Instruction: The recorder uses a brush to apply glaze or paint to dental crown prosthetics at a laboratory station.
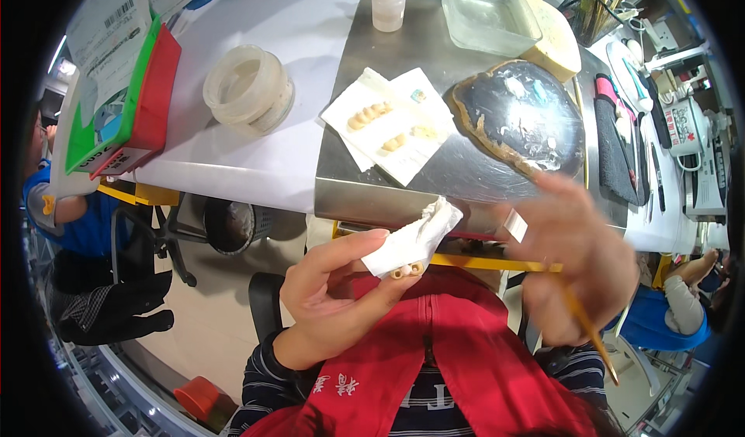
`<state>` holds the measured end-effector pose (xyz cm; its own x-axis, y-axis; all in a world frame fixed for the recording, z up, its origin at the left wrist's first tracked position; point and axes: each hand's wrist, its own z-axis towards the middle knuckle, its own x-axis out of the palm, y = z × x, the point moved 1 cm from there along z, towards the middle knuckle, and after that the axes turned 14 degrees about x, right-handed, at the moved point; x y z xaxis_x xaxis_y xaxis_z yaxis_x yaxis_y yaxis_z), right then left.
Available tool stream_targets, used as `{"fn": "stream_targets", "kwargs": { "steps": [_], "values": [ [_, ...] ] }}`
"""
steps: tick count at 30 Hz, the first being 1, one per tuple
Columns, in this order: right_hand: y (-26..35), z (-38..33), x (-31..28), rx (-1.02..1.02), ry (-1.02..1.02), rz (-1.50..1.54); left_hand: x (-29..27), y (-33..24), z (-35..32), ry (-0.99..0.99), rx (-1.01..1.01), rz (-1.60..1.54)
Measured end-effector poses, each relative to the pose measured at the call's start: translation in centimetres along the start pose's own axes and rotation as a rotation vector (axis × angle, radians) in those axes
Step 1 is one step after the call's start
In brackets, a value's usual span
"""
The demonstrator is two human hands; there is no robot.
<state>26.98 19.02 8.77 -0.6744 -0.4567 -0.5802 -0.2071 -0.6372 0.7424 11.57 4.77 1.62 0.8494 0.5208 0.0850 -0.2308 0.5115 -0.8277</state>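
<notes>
In front of my chest, my left hand (pixel 337 293) pinches a folded white tissue (pixel 415 239) between thumb and fingers. Small joined dental crowns (pixel 407 271) poke out at the tissue's lower edge, by my fingertips. To the right, my right hand (pixel 574 258) is smeared by motion and closed round a slim brush-like tool (pixel 586 320) with an orange-brown tapered handle; its working end cannot be made out. On the metal bench plate, more tooth-coloured crowns (pixel 370 116) lie on white paper tissues (pixel 380 161). A dark glossy slab (pixel 516 119) with white smears lies beside them.
A cloudy lidded jar (pixel 248 88), a small dropper bottle (pixel 388 6), a glass dish (pixel 485 18) and a yellow sponge (pixel 557 41) stand on the bench. A red and green bin (pixel 147 95) holds papers at left. Slim tools lie at right, near a dark cloth (pixel 617 165).
</notes>
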Motion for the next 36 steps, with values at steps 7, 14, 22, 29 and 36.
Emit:
{"fn": "stream_targets", "kwargs": {
  "steps": [7, 14, 22, 29, 36],
  "values": [
    [1.2, -1.0, 2.0, -0.035, 0.163, 0.127, -0.2, 0.0, -0.1, 0.003, -0.018, -0.082],
    [1.5, -1.2, 2.8, -0.058, 0.14, 0.141, -0.1, 0.1, 0.0, -0.012, -0.025, -0.095],
    [1.0, -1.6, 3.5, -0.02, 0.157, 0.115, -0.1, 0.4, -0.2, 0.065, 0.105, 0.237],
    [0.9, -1.5, 3.8, -0.035, 0.151, 0.074, -0.1, 0.4, 0.0, 0.132, 0.174, 0.32],
    [0.9, -1.3, 3.9, -0.078, 0.154, 0.046, 0.1, 0.5, -0.1, 0.108, 0.197, 0.317]
  ]
}}
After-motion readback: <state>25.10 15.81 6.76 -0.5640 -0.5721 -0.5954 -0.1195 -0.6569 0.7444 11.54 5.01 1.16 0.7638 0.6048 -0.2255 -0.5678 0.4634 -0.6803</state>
